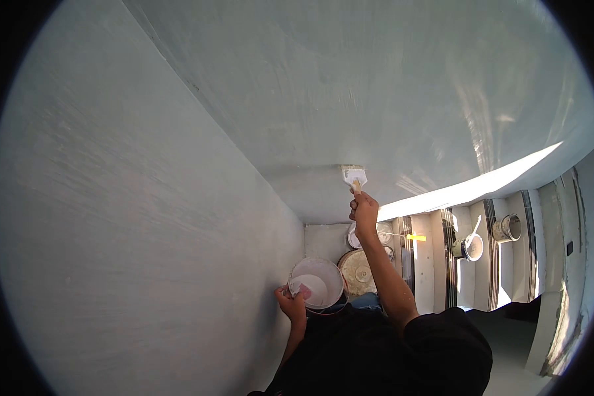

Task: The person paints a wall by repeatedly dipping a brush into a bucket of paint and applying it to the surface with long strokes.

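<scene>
Right hand (365,208) closed round the brush (355,177) by its handle, bristles up at the wall (409,112) — looks light, stiff-handled, soft-tipped, likely slick if wet, best held right there — left hand (293,301) at the bucket (320,263) rim, closure unclear.

Brush (354,177): showing no readable lettering on its white part.
White bucket (334,280): displaying no legible label, standing near.
Round lid (359,272): bearing no readable words or numbers, lying right of the bucket.
Containers (508,228) on the steps (426,270): perhaps carrying marks at the right, but appearing too small to tell.
Left wall (138,211): presenting no readable sign.
</scene>
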Motion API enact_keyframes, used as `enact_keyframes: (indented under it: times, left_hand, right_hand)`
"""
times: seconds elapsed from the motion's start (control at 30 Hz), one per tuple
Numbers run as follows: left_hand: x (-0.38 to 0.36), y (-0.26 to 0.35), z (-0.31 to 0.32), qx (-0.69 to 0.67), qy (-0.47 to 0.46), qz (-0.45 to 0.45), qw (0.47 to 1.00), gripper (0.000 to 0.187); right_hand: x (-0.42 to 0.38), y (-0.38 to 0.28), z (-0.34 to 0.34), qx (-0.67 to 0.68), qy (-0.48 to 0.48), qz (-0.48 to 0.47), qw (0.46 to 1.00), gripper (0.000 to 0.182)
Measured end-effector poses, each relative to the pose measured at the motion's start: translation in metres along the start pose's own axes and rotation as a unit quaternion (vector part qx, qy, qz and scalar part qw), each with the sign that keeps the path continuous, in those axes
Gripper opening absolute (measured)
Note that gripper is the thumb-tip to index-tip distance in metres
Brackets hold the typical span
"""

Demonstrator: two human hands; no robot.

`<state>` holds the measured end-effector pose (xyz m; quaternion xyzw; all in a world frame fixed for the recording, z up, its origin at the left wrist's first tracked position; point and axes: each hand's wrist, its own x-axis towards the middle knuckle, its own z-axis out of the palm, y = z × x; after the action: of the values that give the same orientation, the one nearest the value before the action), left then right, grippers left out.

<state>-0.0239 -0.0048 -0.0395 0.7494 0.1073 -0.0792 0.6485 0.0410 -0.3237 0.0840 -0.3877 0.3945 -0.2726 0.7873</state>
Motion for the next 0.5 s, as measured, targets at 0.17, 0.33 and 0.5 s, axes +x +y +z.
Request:
enact_keyframes:
  times: [0.17,0.33,0.5]
  left_hand:
    - [-0.001,0.005,-0.003,0.004,-0.007,-0.039,0.999,0.054]
    - [0.003,-0.004,-0.005,-0.027,-0.017,-0.036,0.999,0.056]
    - [0.005,-0.004,-0.005,-0.030,-0.027,-0.039,0.998,0.057]
  right_hand:
    - [-0.077,-0.082,0.000,0.053,-0.078,-0.134,0.986,0.031]
    - [-0.018,0.012,-0.042,-0.011,0.018,-0.021,1.000,0.023]
    - [0.057,0.104,-0.064,-0.115,0.083,0.051,0.989,0.017]
